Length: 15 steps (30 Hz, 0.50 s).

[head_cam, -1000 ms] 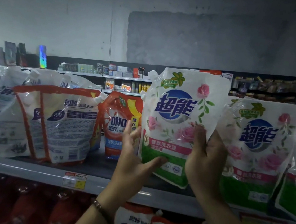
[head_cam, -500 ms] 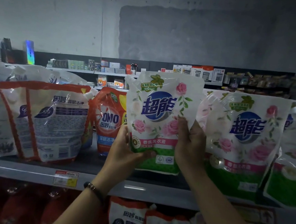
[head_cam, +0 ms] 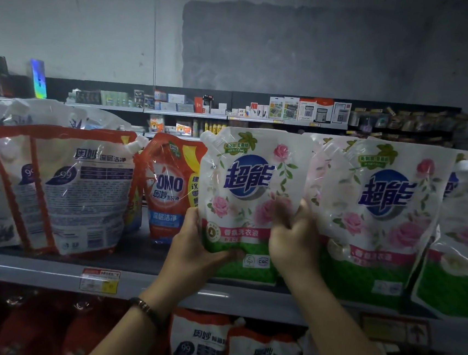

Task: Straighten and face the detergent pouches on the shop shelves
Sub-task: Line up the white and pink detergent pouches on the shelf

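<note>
Two hands hold one rose-printed pouch (head_cam: 249, 196) upright at the front of the shelf (head_cam: 32, 271), label toward us, its base at or just above the shelf board (we cannot tell whether it touches). Our left hand (head_cam: 193, 256) grips the lower left corner, thumb laid across the green band. Our right hand (head_cam: 292, 240) curls round the right edge, its fingers blurred. Close against it on the right stands a matching pouch (head_cam: 380, 220). To the left is a red pouch (head_cam: 169, 188), and beyond that a white-and-orange pouch (head_cam: 77, 191) with its back turned out. We judge this the setting-down step: next we need to seat the base flat, square it with its neighbour, and let go without it slumping.
</note>
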### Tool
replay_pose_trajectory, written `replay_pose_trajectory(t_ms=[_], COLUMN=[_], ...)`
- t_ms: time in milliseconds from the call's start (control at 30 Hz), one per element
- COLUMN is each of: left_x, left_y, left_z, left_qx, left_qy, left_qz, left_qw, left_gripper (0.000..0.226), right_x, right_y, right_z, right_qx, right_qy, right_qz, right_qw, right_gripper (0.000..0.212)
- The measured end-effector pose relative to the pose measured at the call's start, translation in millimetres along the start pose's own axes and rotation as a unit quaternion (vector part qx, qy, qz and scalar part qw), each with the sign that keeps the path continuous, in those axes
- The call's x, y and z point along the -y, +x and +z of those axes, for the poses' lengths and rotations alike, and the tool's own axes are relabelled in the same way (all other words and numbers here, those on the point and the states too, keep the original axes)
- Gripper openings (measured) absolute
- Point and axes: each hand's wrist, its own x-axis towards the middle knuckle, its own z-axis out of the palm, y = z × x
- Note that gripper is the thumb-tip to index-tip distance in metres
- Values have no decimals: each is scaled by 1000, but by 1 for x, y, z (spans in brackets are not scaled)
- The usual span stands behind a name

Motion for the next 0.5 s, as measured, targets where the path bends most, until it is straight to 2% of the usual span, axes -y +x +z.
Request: replay_pose_trajectory(t_ms=[167, 500], left_x=[-6, -4], left_y=[-3, -5], left_z=[-1, 5], left_qx=[15, 16], left_qy=[9, 29], left_qz=[8, 14], left_qw=[1000, 999], left_gripper=[70, 70], right_x=[-6, -5], right_y=[-18, -51], right_z=[-2, -28], right_qx=[-7, 34], right_qy=[-8, -2], right_qz=[2, 30], right_qw=[1000, 999], right_gripper=[50, 79])
